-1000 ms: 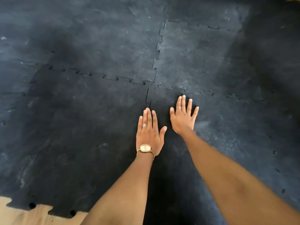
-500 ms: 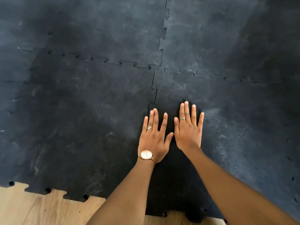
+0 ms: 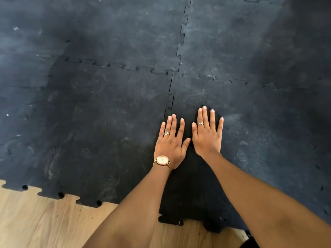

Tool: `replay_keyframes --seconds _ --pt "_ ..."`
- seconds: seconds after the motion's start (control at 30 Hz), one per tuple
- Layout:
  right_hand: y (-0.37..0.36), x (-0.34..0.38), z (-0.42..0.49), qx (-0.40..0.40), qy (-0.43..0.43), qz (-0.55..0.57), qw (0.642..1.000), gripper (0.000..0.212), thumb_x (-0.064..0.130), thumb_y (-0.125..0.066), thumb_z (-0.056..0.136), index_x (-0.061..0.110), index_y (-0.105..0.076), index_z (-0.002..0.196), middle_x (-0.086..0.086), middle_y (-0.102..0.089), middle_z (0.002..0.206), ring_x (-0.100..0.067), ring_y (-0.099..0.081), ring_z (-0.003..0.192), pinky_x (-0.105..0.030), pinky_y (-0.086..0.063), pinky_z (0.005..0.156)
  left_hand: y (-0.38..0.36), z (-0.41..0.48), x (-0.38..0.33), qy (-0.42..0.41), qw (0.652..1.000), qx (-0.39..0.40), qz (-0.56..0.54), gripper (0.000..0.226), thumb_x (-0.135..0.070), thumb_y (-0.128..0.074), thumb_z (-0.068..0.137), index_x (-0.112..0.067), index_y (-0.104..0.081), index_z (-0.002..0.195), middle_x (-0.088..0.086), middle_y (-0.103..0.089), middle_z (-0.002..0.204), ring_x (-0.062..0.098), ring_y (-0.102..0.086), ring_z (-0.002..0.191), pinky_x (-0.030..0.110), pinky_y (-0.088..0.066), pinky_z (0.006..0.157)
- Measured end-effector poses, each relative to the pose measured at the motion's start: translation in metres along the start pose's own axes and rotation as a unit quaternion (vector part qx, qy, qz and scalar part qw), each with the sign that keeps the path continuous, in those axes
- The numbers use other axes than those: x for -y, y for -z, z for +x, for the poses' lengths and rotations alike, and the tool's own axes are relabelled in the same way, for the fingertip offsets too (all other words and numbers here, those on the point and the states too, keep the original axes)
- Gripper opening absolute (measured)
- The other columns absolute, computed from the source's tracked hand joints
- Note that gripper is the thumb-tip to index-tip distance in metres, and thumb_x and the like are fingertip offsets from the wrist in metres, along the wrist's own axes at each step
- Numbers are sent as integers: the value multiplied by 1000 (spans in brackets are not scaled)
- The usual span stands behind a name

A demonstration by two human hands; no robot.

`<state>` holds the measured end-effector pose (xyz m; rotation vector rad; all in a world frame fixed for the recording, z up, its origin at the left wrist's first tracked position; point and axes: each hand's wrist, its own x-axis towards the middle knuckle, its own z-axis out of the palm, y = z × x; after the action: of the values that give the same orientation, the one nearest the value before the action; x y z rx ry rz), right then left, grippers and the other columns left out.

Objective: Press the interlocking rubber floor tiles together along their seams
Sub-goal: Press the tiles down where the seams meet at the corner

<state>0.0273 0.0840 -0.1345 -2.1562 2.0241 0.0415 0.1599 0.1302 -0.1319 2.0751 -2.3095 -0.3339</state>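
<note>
Bare forearms, jewellery on both hands.
Left hand (image 3: 170, 145): round rose-gold wristwatch (image 3: 162, 160), ring (image 3: 166, 133). Right hand (image 3: 206, 136): ring (image 3: 201, 123).

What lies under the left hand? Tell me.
The left hand lies flat on black rubber tiles. A seam runs down to its fingertips; whether it continues beneath is hidden.

You are on an indoor floor: black interlocking rubber tiles (image 3: 107, 108) overlying light wood-plank flooring (image 3: 35, 221); room type indeterminate.
</note>
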Motion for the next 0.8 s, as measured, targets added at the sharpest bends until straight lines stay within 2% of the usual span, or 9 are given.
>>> replay_keyframes --seconds 0.1,0.27,0.33,0.53,0.8 --pt "-1 -3 0 2 11 9 1000 59 42 -5 100 17 4 153 2 4 163 -20 9 149 -50 6 120 -5 -31 -4 16 1000 -5 -17 66 -46 -16 101 -9 -5 154 14 -1 162 24 5 149 38 5 121" --pt "-3 -5 -27 -6 11 22 1000 60 44 -5 100 17 -1 154 0 -2 163 -21 5 149 -50 2 120 -18 -87 -13 1 1000 -17 -4 68 -49 -25 100 -7 -19 153 15 -16 160 27 -12 149 42 -11 119" --pt "-6 -3 -38 -11 6 18 1000 60 44 -4 100 17 -1 154 0 -2 163 -21 4 149 -50 2 120 -20 -87 -12 4 1000 -15 0 68 -49 -26 100 -8 -17 153 15 -14 160 27 -10 149 43 -13 120" --pt "-12 -3 -36 -20 0 12 1000 59 43 -9 101 18 -6 154 0 -7 162 -23 0 150 -52 -1 120 -23 -84 -10 0 1000 15 1 69 -50 -24 99 -11 -11 155 15 -6 162 27 -2 150 42 -3 121" --pt "-8 -2 -35 2 -1 -7 1000 60 45 -6 100 19 -3 154 -1 -5 163 -24 2 150 -52 0 120 -19 -84 -11 -2 1000 21 -4 71 -51 -26 98 -11 -12 155 17 -3 162 30 -2 150 45 -7 120"
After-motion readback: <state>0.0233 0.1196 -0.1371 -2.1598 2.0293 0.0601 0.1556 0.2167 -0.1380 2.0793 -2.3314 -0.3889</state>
